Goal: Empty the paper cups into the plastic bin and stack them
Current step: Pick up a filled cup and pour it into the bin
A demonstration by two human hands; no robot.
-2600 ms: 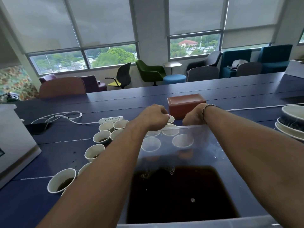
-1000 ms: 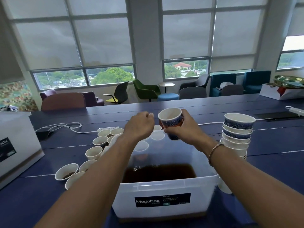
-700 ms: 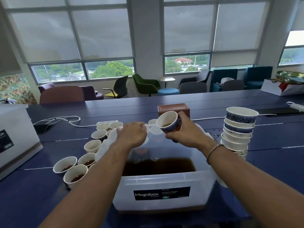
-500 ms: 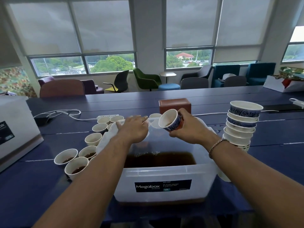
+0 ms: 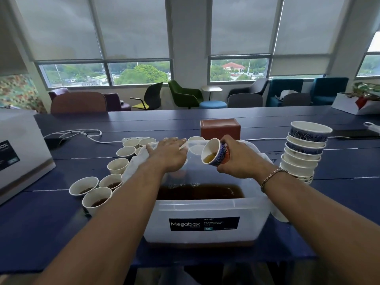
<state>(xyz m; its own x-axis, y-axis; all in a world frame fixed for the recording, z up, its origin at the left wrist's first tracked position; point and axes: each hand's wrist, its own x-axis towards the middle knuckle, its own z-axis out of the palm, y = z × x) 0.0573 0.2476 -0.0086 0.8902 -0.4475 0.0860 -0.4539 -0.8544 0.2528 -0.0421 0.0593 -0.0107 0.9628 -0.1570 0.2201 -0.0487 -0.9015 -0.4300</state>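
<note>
Over the plastic bin (image 5: 254, 220) of brown liquid, left of the stack (image 5: 304, 153) of emptied cups, tilted paper cup (image 5: 213, 155) gripped round its wall by right hand (image 5: 241, 162), left hand (image 5: 168, 156) flat, fingers straight, near the far rim; likely light, thin-walled, crushable, so best held mid-wall, gently.

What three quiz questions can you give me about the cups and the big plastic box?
1. True or false: the right hand holds a tilted paper cup above the plastic bin.
2. Where does the cup stack stand? A: left of the bin. B: right of the bin. C: inside the bin.
3. What colour is the liquid in the bin?
Key: 1 true; 2 B; 3 dark brown.
</note>
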